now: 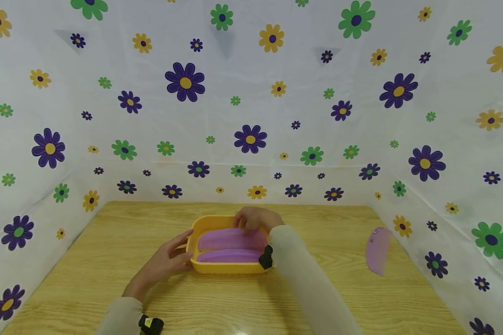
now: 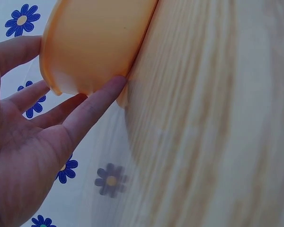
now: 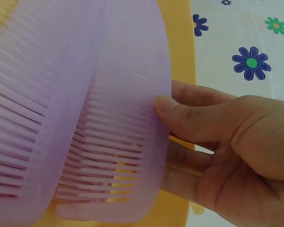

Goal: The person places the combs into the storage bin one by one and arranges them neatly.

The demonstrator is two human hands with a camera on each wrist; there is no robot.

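A yellow tray (image 1: 224,268) sits on the wooden table (image 1: 88,260) in the head view, with two purple combs in it. My right hand (image 1: 255,218) reaches over the tray's far side and pinches the back comb (image 1: 230,238); in the right wrist view thumb and fingers (image 3: 180,113) clamp that comb's spine (image 3: 132,94). The front comb (image 1: 228,256) lies nearer me in the tray. My left hand (image 1: 167,260) rests with straight fingers against the tray's left end; the left wrist view shows fingertips (image 2: 111,87) touching the tray's orange-yellow wall (image 2: 94,38).
A third purple comb (image 1: 378,249) lies on the table at the right, near the flowered sheet (image 1: 444,186) that walls in the table on three sides.
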